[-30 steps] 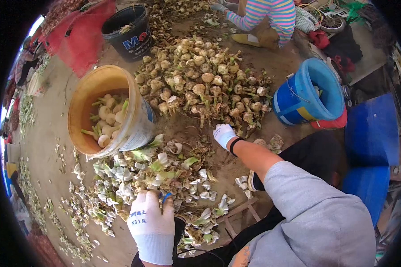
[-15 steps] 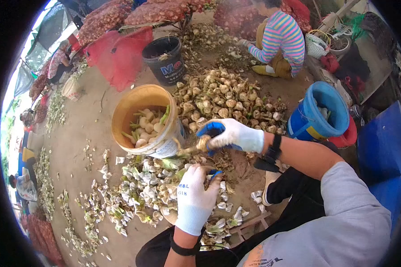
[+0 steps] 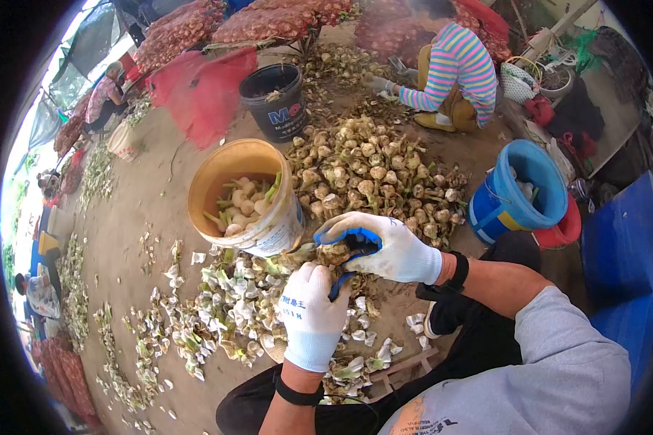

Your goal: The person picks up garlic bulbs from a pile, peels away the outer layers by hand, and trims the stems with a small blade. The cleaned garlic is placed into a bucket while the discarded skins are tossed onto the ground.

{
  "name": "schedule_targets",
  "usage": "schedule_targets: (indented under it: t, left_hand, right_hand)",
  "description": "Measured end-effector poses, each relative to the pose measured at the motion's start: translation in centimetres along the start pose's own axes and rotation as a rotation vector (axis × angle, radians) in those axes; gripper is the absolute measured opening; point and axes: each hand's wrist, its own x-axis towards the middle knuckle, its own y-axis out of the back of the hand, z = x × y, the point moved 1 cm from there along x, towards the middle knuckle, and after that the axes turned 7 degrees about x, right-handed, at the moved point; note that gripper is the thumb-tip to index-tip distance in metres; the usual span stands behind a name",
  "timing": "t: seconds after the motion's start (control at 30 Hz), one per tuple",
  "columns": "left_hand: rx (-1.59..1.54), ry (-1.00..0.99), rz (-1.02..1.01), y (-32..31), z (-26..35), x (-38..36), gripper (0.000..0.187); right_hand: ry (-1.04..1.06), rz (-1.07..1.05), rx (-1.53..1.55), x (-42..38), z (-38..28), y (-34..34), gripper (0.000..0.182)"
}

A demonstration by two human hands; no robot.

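Gripping a dirty garlic bulb (image 3: 335, 253) in curled fingers, the right hand (image 3: 384, 248) holds it just above the left hand (image 3: 313, 313), whose fingers are closed around a blue-handled tool (image 3: 339, 284) pressed up to the bulb. Some cleaned bulbs already lie in the yellow bucket (image 3: 268, 233), and trimmings (image 3: 218, 308) litter the ground. Judging by the large untrimmed garlic pile (image 3: 370, 174) beyond, much work remains.

Single head-worn view, looking steeply down (fisheye-rounded), close over gloved hands, ground
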Motion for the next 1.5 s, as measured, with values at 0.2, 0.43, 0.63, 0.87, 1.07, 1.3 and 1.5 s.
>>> schedule_targets:
  t: [0.2,0.43,0.63,0.87,1.07,1.3,1.5]
  left_hand:
    - [0.020,0.051,0.034,0.6,-0.5,0.2,0.025]
    - [-0.305,0.395,0.048,2.0,0.0,0.2,0.026]
    - [-0.771,0.727,0.051,1.9,-0.4,0.7,0.029]
    - [-1.007,0.803,-0.063,1.7,-1.6,0.3,0.028]
    - [-1.037,0.853,-0.067,1.8,-1.4,0.3,0.020]
    - [-1.093,0.838,0.009,1.3,-0.8,0.7,0.012]
    - [-1.087,0.804,0.081,1.0,-0.8,1.0,0.012]
  right_hand:
    - [-0.055,0.030,0.129,0.3,-1.4,-0.1,0.055]
    - [-0.047,0.095,0.110,0.5,-1.6,0.7,0.056]
    - [-0.058,0.093,0.128,0.3,-1.6,-0.1,0.053]
    - [0.224,-0.057,-0.405,0.0,-1.0,-0.7,0.050]
    - [0.401,-0.140,-0.556,-0.2,-0.5,-0.9,0.045]
    - [0.427,-0.105,-0.577,-0.6,-0.1,-1.5,0.046]
    - [0.308,0.000,-0.354,-0.4,-0.5,-2.0,0.048]
